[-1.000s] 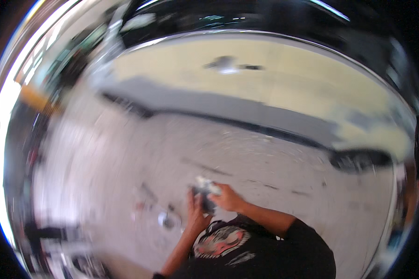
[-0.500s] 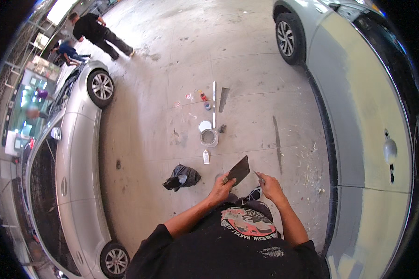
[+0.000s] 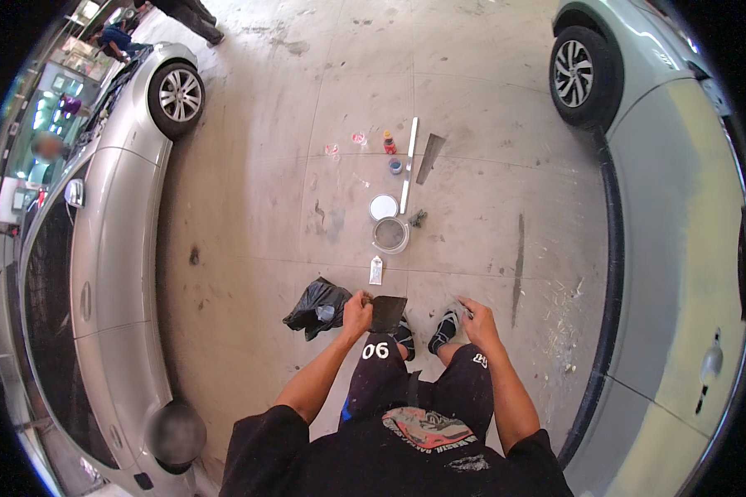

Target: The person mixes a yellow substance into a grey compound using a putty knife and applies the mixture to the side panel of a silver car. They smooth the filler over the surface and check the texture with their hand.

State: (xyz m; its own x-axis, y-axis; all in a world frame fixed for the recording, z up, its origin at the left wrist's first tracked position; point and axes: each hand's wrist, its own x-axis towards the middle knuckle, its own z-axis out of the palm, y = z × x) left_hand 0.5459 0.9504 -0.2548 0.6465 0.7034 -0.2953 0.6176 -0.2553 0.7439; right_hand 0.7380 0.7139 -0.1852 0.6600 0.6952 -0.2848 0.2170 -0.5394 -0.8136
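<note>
My left hand (image 3: 358, 313) is closed round the edge of a dark, flat, four-sided plate (image 3: 388, 314), held in front of my left thigh. My right hand (image 3: 479, 323), also closed, grips a small spreader (image 3: 464, 306) with a thin blade, partly hidden by the fingers and hard to make out. The two hands are apart, above my feet. A black plastic bag (image 3: 317, 305) lies on the floor just left of my left hand. Ahead of the plate lies a white tube (image 3: 376, 270), and beyond it stands an open tin (image 3: 390, 235) with grey contents.
A white lid (image 3: 383, 207), a small blue pot (image 3: 395, 166), a red bottle (image 3: 389, 142) and a long white strip (image 3: 409, 166) lie farther off. A silver car (image 3: 124, 248) flanks me left, a grey car with yellowish patches (image 3: 655, 273) right. People are at the far left.
My left hand has moved left and the plate has turned from slanting to nearly level. The hands are farther apart. The view has shifted, and my legs and both feet now show.
</note>
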